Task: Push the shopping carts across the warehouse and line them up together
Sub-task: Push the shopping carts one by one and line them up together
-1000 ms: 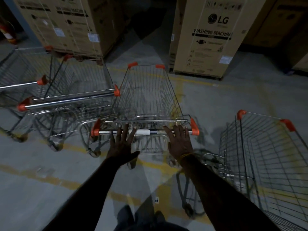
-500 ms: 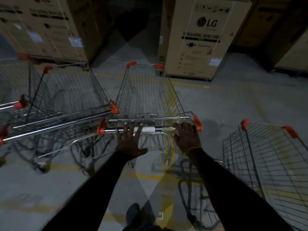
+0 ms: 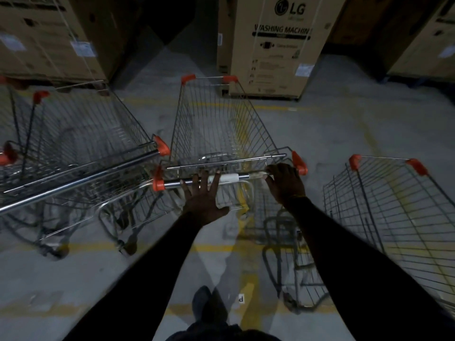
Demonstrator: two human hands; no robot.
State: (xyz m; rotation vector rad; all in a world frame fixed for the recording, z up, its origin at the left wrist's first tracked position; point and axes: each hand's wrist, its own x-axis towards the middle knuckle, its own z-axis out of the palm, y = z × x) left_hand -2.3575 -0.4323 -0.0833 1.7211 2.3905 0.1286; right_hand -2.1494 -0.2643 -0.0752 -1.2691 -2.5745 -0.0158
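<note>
Head view: middle cart [image 3: 221, 134] stands on the floor, just beside the left cart [image 3: 81, 148]. Left hand [image 3: 204, 200] presses its handle bar [image 3: 229, 179], fingers straight and spread; right hand [image 3: 286, 184] fingers curl over the bar.

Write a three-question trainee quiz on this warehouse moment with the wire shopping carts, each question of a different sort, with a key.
1. True or false: the left hand lies with straight fingers on the chrome handle bar of the middle wire shopping cart.
2. The right hand holds that bar near: A its orange right end cap; B its white centre sleeve; C its left cap.
3. What product name is printed on the tall brown cardboard box ahead?

Key: 1 true; 2 A; 3 washing machine.
</note>
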